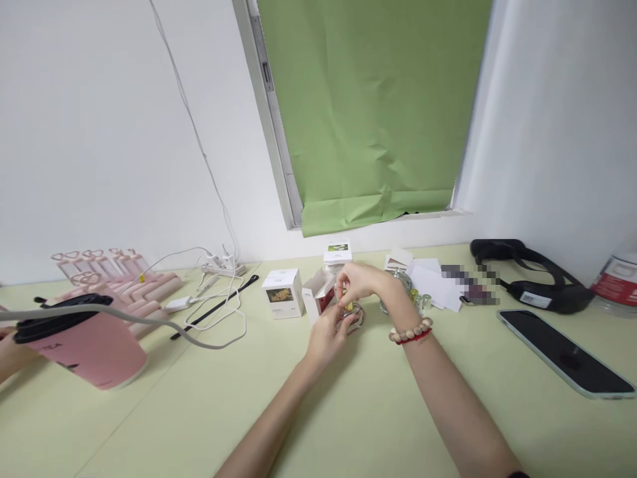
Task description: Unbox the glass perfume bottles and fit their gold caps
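Observation:
My left hand (326, 337) curls round a small clear glass bottle (355, 320), mostly hidden behind the fingers. Above it, my right hand (363, 281) bends down with thumb and fingertips pinched together; what is between them cannot be made out. A small yellow patch shows just under those fingertips. Right behind the hands stands an open white box (312, 299) with a red inside. To its left is a closed white box (283, 294) with a flower picture, and another white box (338, 251) sits at the back. Glass bottles (423, 303) stand beyond my right wrist.
A pink lidded cup (92, 345) stands left, before several pink tubes (149, 292) and cables. White papers (438, 285), a black headset (537, 279), a phone (565, 352) and a red-labelled bottle (620, 282) lie to the right. Another person's hand (14, 352) shows at the left edge.

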`<action>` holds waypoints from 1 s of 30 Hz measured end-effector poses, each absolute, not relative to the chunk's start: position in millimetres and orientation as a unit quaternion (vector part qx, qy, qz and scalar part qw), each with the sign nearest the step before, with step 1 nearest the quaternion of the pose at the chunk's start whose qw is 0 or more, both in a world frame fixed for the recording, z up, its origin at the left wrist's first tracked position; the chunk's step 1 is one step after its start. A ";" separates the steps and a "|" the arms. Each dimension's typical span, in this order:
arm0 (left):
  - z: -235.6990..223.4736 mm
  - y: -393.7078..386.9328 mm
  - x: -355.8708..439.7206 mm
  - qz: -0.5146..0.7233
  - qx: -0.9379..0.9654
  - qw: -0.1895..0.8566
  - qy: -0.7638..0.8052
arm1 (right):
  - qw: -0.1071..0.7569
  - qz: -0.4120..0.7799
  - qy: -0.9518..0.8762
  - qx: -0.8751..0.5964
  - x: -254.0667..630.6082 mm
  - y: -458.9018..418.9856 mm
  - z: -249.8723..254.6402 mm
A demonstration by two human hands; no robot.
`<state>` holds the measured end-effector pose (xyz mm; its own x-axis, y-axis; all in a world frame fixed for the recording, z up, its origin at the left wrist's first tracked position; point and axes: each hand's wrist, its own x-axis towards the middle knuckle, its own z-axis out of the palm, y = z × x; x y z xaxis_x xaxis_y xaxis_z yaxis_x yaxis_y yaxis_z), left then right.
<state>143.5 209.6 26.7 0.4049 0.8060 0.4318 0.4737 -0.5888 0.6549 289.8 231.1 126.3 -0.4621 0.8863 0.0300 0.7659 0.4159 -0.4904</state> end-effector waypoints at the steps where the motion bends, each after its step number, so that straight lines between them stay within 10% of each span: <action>1: 27.6 208.5 144.4 0.391 0.800 0.232 0.392 | 0.154 0.214 -0.830 -0.492 290.2 230.5 127.0; 30: 55.5 176.8 154.2 0.483 0.605 0.523 0.357 | 0.370 0.112 -0.803 -0.454 255.3 210.9 144.6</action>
